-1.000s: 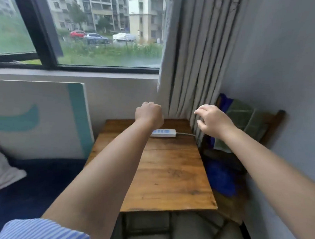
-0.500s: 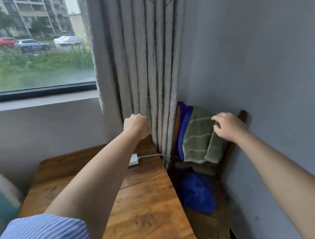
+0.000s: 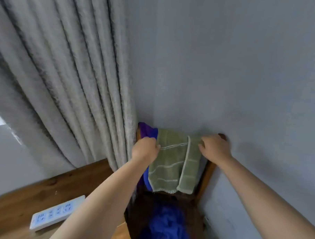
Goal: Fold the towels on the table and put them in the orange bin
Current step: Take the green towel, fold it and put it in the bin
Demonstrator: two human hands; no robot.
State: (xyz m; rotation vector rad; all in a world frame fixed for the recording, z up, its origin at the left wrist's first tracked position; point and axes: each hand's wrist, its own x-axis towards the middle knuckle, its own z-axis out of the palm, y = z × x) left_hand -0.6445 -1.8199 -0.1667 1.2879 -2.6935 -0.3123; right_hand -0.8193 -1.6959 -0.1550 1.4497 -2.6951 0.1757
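A green striped towel (image 3: 171, 161) hangs over the back of a wooden chair (image 3: 205, 177) in the corner, with a blue-purple towel (image 3: 148, 132) hanging to its left. My left hand (image 3: 145, 150) pinches the green towel's left edge near the top. My right hand (image 3: 214, 148) lies on the towel's right top corner, fingers curled over it on the chair back. A crumpled blue cloth (image 3: 164, 226) lies on the chair seat below. No orange bin is in view.
A wooden table (image 3: 23, 202) stands at lower left with a white power strip (image 3: 56, 212) on it. Grey curtains (image 3: 65, 70) hang just left of the chair. A grey wall (image 3: 227, 68) closes off the right side.
The view has swung right and closer to the chair. My left hand moved from above the table to the green towel's left edge; my right hand stays at the towel's top right.
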